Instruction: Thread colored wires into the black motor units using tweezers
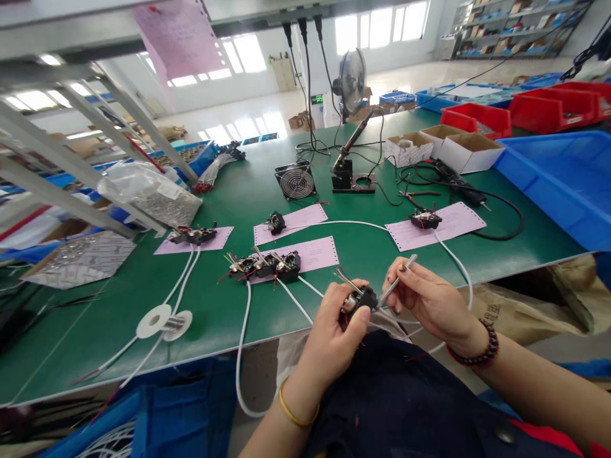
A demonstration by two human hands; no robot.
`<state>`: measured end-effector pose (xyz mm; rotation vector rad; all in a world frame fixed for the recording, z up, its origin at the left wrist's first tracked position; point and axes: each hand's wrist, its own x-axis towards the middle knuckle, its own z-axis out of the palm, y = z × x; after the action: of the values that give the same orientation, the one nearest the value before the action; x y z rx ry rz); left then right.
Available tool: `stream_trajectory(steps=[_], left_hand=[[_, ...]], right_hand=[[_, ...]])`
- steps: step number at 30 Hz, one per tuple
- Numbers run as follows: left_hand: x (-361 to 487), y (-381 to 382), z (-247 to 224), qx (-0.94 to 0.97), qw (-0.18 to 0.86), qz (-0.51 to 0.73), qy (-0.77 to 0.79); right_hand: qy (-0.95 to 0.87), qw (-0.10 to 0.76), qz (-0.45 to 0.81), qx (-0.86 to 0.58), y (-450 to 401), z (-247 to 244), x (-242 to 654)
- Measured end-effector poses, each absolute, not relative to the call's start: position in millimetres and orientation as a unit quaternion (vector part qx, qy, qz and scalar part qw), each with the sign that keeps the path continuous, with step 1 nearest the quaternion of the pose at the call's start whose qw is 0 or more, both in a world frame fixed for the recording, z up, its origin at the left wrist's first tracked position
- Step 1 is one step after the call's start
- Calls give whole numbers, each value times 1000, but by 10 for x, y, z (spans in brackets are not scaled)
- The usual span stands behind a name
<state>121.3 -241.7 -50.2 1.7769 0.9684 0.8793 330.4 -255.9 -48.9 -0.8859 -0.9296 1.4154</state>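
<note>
Near the table's front edge, my left hand (334, 337) is closed around a small black module (358, 305) with thin coloured wires sticking up from it. My right hand (432, 299) pinches a slim silver tool (398, 278), its lower end close to the module's right side. White cables trail beneath both hands. Several similar black modules (265, 264) with wires and white cables lie on a pink sheet (319, 252) to the left. Another module (424, 219) rests on a pink sheet (458, 222) beyond my right hand.
A soldering iron stand (353, 181), a small square fan (294, 181) and pliers (420, 193) lie toward the back. A solder spool (153, 321) is at left. A blue bin (568, 184) stands at right. A metal frame (109, 133) rises at left.
</note>
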Motion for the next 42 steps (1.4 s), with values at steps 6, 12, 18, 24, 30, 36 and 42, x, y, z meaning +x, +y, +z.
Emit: stream_trajectory(steps=[6, 12, 18, 24, 30, 36, 42], left_hand=[[1263, -1903, -208, 819, 252, 141, 495], [1415, -1129, -132, 818, 157, -1, 553], [1095, -899, 146, 835, 102, -79, 535], [409, -937, 264, 834, 102, -152, 520], [386, -947, 130, 871, 100, -124, 465], [324, -1225, 443, 874, 60, 30, 482], [386, -1955, 280, 821, 249, 315, 407]], right_hand=[[-409, 745, 319, -420, -2458, -396, 3618], [-463, 700, 337, -426, -2531, -396, 3682], [-484, 673, 325, -455, -2708, -434, 3694], [-462, 660, 315, -501, -2783, -497, 3790], [-519, 644, 288, -483, -2714, -543, 3689], [-632, 567, 302, -434, -2597, -482, 3427], [-598, 604, 366, -379, -2662, -230, 3186]])
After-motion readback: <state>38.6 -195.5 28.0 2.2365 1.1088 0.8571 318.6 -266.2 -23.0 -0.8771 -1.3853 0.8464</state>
